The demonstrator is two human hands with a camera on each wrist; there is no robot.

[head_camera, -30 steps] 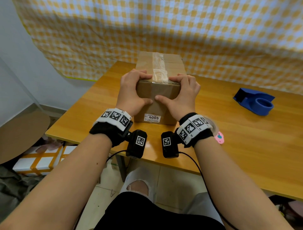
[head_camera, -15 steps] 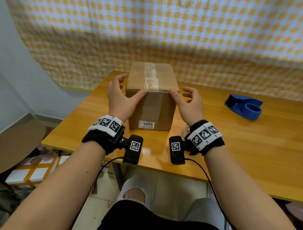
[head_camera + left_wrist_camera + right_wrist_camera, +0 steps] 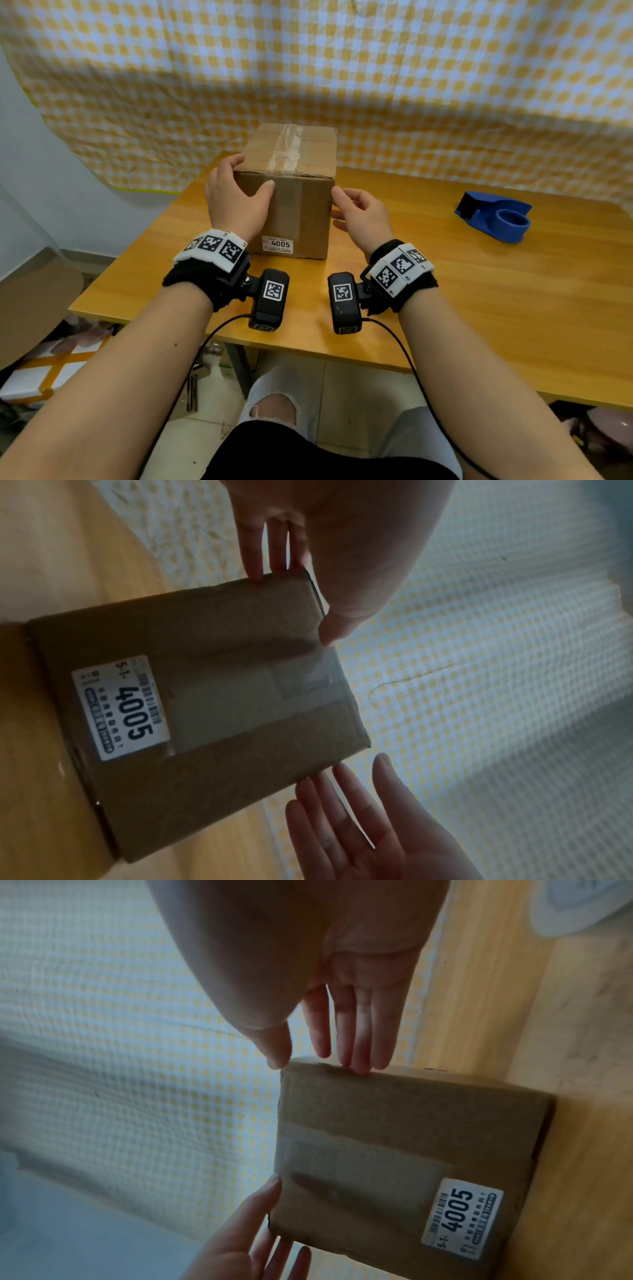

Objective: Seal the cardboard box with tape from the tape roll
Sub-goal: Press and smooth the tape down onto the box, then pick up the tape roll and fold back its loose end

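Note:
A brown cardboard box (image 3: 301, 209) stands on the wooden table (image 3: 479, 308), its flaps down under a strip of clear tape (image 3: 286, 147) that runs along the top and over the front edge. A white label reading 4005 (image 3: 278, 244) is on its front face. My left hand (image 3: 251, 174) touches the box's upper left corner, fingers on the left side and thumb on the front. The right hand (image 3: 337, 207) has straight fingers at the box's right edge. The left wrist view shows the box (image 3: 205, 710) between left hand (image 3: 291, 607) and right hand (image 3: 342, 791).
A blue tape dispenser (image 3: 493, 219) sits on the table to the far right. A pale round roll (image 3: 582, 901) lies on the table near my right wrist. A yellow checked cloth (image 3: 342, 68) hangs behind the table. Boxes lie on the floor at left (image 3: 41, 373).
A second ago both hands pressed the tape down at the box's front top edge. They lifted off and spread apart, and now rest at the box's left and right sides.

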